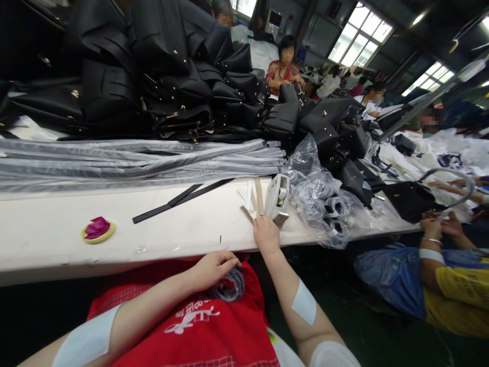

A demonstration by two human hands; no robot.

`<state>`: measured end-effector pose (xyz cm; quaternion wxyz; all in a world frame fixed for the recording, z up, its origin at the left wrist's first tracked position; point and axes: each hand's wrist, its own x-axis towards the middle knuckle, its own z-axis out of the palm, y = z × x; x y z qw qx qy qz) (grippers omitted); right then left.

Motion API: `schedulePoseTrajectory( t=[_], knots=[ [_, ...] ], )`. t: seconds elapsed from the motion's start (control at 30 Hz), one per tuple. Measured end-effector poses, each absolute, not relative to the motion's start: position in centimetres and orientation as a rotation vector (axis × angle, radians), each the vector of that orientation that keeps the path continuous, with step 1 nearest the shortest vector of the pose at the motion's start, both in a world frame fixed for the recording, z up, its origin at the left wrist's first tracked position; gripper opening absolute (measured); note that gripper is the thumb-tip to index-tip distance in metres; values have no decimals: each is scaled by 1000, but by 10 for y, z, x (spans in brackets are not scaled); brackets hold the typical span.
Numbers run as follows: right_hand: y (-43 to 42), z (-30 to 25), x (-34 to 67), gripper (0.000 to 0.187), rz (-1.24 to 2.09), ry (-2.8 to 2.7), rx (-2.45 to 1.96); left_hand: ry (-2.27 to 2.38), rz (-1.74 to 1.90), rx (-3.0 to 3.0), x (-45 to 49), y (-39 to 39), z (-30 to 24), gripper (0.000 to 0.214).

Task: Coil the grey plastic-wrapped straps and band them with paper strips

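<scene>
My right hand (266,235) reaches up onto the edge of the white table (183,229), its fingers closed at the base of a white tape dispenser (278,196). Several pale paper strips (255,200) lie just left of the dispenser. My left hand (214,267) rests in my lap below the table edge, fingers curled on a grey bundled strap (229,286) lying on my red apron (198,316).
A long black strap (179,200) lies on the table. A yellow dish with a magenta scrap (98,230) sits at the left. Clear-bagged straps (133,160), a heap of black bags (171,71) and crumpled plastic (324,204) fill the back. A co-worker's hands (439,227) work at right.
</scene>
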<state>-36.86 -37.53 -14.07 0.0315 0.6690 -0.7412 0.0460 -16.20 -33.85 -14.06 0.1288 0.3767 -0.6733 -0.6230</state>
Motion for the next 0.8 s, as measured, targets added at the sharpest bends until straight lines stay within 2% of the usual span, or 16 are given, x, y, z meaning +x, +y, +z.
schedulePoseTrajectory(
  t=[0.17, 0.27, 0.37, 0.47, 0.53, 0.67, 0.8],
  knots=[
    [-377, -135, -369, 28, 183, -2306, 1972, -1863, -1931, 1165, -160, -338, -144, 51],
    [-361, -112, -375, 30, 480, -2336, 1918, -1783, -1980, 1182, -157, -338, -148, 53],
    [-328, -80, -376, 27, 698, -2334, 2219, -1704, -2037, 1240, -157, -341, -150, 55],
    [-292, -52, -368, 21, 476, -2267, 2730, -1664, -2047, 1302, -159, -344, -149, 54],
    [-275, -40, -360, 20, 204, -2208, 2852, -1651, -2036, 1317, -162, -346, -149, 49],
    [-261, -33, -342, 24, -163, -2103, 2684, -1637, -2033, 1352, -166, -345, -146, 47],
    [-258, -30, -332, 24, -245, -2009, 2601, -1650, -2036, 1369, -164, -342, -144, 50]
  ],
)
